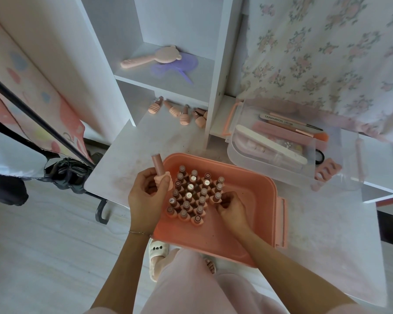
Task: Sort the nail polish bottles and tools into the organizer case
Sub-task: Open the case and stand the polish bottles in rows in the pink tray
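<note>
Your left hand [149,193] had its grip curled round one nail polish bottle [161,172] at the left edge of the pink organizer case [254,214]. That bottle stood close to upright, long axis vertical, tall brownish-pink cap pointing up and leaning a bit away from you, the paler ribbed base tucked in your fingers.

Your right hand [233,208] was down inside the case, fingers curled at the right side of the packed bottles [194,196], touching the rightmost one; whether it was really pinching it, can't tell from this angle.

The packed ones all stood upright, caps facing straight up at the camera, bunched tight in rough diagonal rows in the left half of the case. Mauve-brown caps, several with small round white labels on top, peachy bases.

The case sat on the white table [132,155] right in front of you. A few loose bottles [179,111] lay on their sides further back under the shelf, caps pointing mostly away from you. The clear tray [270,152] to the right held the nail file [272,145] and other tools, lying diagonally. A pink toe separator [328,169] sat just beside it.
</note>
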{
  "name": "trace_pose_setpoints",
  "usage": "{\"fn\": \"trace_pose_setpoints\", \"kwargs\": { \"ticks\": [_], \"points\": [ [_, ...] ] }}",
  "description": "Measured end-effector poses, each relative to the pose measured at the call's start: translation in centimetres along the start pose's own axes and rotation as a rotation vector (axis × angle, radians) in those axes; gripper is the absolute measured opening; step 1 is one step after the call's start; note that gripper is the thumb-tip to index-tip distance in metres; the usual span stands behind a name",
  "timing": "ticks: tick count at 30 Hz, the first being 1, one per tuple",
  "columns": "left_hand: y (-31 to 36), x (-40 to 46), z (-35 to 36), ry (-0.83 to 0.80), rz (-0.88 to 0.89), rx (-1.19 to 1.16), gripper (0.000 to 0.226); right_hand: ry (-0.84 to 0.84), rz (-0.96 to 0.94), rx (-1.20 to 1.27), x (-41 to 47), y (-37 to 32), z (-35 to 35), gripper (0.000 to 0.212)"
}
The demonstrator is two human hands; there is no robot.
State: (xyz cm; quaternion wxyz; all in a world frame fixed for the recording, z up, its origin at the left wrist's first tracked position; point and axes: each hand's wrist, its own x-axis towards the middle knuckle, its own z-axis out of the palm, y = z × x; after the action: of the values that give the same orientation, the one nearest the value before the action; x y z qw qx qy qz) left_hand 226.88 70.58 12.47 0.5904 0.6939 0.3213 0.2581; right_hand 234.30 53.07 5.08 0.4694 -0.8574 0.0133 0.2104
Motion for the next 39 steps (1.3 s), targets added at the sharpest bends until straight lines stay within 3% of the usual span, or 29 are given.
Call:
{"fn": "trace_pose_setpoints", "kwargs": {
  "ticks": [13,18,21,27,30,35,39],
  "points": [
    [0.0,-0.1,-0.1,-0.039,0.033,0.034,0.023,-0.014,0.079,-0.033,-0.3,-0.5,-0.6,0.022],
    [0.2,-0.5,0.2,-0.102,0.089,0.129,0.031,-0.043,0.144,-0.105,-1.1,-0.8,-2.1,0.005],
    [0.6,-0.8,0.1,-0.207,0.13,0.177,0.046,-0.111,0.11,-0.065,-2.2,-2.0,-2.9,0.011],
    [0.8,-1.7,0.0,-0.549,0.205,0.307,0.032,-0.263,-0.169,0.295,-4.7,-6.8,-4.4,0.011],
    [0.9,-2.4,0.2,-0.619,0.234,0.322,0.032,-0.353,-0.237,0.3,-5.6,-7.9,-4.9,0.018],
    [1.1,-3.0,-0.1,-0.605,0.271,0.373,0.038,-0.322,-0.293,0.235,-6.0,-7.6,-5.4,0.011],
    [1.8,-2.0,-1.1,-0.378,0.382,0.49,0.033,-0.336,-0.204,0.144,-5.5,-6.2,-6.8,0.01]
  ]
}}
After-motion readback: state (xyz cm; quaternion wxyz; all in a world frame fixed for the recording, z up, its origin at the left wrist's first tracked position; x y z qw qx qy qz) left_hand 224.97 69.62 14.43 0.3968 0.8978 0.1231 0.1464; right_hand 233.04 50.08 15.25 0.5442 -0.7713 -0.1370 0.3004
